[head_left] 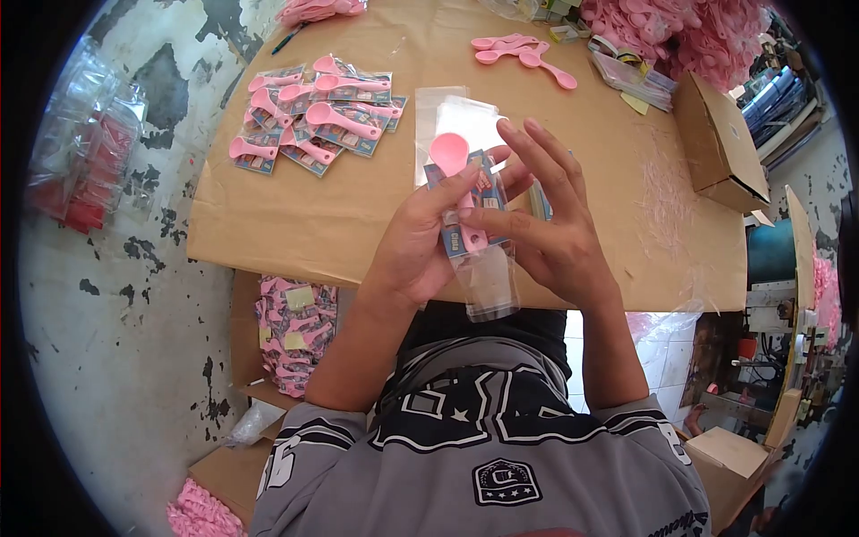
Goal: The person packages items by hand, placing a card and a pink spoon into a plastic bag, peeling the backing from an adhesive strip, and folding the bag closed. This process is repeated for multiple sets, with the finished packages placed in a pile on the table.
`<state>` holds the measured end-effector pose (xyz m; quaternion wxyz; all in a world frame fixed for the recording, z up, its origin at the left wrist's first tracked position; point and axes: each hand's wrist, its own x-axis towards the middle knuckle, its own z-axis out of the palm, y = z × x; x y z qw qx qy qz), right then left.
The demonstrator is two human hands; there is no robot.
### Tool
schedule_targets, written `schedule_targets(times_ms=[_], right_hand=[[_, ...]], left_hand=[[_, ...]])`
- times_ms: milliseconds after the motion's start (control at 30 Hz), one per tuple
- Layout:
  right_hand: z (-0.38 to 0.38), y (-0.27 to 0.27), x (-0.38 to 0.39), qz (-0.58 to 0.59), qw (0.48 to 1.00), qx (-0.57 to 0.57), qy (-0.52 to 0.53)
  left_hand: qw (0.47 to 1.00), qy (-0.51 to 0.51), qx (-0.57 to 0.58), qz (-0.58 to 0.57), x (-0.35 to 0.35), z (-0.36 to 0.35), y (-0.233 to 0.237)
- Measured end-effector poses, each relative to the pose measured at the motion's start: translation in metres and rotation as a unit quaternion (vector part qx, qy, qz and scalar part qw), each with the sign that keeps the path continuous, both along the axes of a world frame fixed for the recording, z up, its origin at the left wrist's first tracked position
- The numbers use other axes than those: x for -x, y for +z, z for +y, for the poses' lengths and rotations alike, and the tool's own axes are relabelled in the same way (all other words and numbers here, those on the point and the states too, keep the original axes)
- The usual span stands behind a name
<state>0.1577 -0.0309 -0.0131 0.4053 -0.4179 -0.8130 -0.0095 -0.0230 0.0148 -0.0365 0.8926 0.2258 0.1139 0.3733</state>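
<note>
Spoon [449, 150], pink, lies along a printed card [455, 243] mid-view, bowl toward 12 o'clock. The left hand [416, 237] has its grip closed on both; the right hand [564, 228] has its grip spread, one digit touching the handle. A transparent sleeve [490, 282] hangs toward 6 o'clock, crossing the near edge of the surface [286, 219] in view. From the hands, packed spoons [344, 121] lie at 10 o'clock, loose spoons [550, 70] at 1. Moving room spans 9 o'clock; at 3, transparent scraps [676, 215] lie scattered.
</note>
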Motion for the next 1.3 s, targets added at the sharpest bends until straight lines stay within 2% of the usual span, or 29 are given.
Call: schedule_targets(times_ms=[100, 200, 300, 400, 433, 533, 567, 667, 767, 867, 900, 967, 1000, 1033, 1133, 1300], right_hand=[[0.000, 0.001, -0.009, 0.027, 0.999, 0.017, 0.030], [-0.003, 0.004, -0.016, 0.138, 0.988, 0.031, 0.059], [-0.009, 0.000, -0.024, 0.311, 0.945, 0.075, 0.068], [-0.019, 0.015, -0.018, 0.337, 0.918, 0.203, -0.046], [-0.017, 0.014, -0.014, 0.373, 0.898, 0.234, -0.028], [-0.018, 0.008, -0.008, 0.413, 0.867, 0.279, -0.016], [-0.019, 0.004, -0.010, 0.413, 0.859, 0.304, -0.007], [-0.023, 0.009, -0.009, 0.472, 0.805, 0.359, 0.002], [-0.030, 0.006, -0.022, 0.448, 0.803, 0.393, -0.025], [-0.024, -0.008, -0.022, 0.361, 0.912, 0.166, -0.104], [-0.023, -0.001, -0.020, 0.302, 0.936, 0.104, -0.147], [-0.016, 0.007, -0.023, 0.154, 0.973, 0.003, -0.169], [-0.014, 0.010, -0.024, 0.077, 0.980, -0.047, -0.178], [-0.011, 0.012, -0.017, 0.095, 0.978, -0.037, -0.182], [-0.004, 0.015, -0.011, 0.020, 0.976, -0.080, -0.203], [-0.001, 0.010, -0.009, 0.024, 0.973, -0.099, -0.207]], left_hand=[[0.999, 0.001, 0.047, -0.013, 0.000, -0.001, 0.000], [0.999, 0.020, 0.029, 0.023, 0.001, 0.000, -0.002], [0.981, 0.128, -0.078, 0.121, -0.001, 0.001, -0.005], [0.954, 0.121, -0.239, 0.137, 0.000, 0.004, 0.002], [0.958, 0.100, -0.246, 0.104, -0.003, 0.001, 0.006], [0.936, 0.062, -0.264, 0.227, -0.003, -0.008, 0.023], [0.946, 0.083, -0.218, 0.227, -0.006, -0.008, 0.023], [0.947, 0.065, -0.184, 0.255, -0.003, -0.009, 0.011], [0.944, 0.086, -0.202, 0.245, -0.004, -0.015, 0.005], [0.937, 0.097, -0.216, 0.258, -0.006, -0.018, 0.005], [0.934, 0.097, -0.222, 0.263, -0.006, -0.019, 0.007], [0.931, 0.088, -0.235, 0.265, -0.008, -0.022, 0.010], [0.929, 0.085, -0.242, 0.266, -0.009, -0.024, 0.012], [0.925, 0.086, -0.250, 0.274, -0.010, -0.026, 0.012], [0.911, 0.087, -0.273, 0.296, -0.012, -0.029, 0.013], [0.888, 0.092, -0.313, 0.324, -0.011, -0.032, 0.010]])
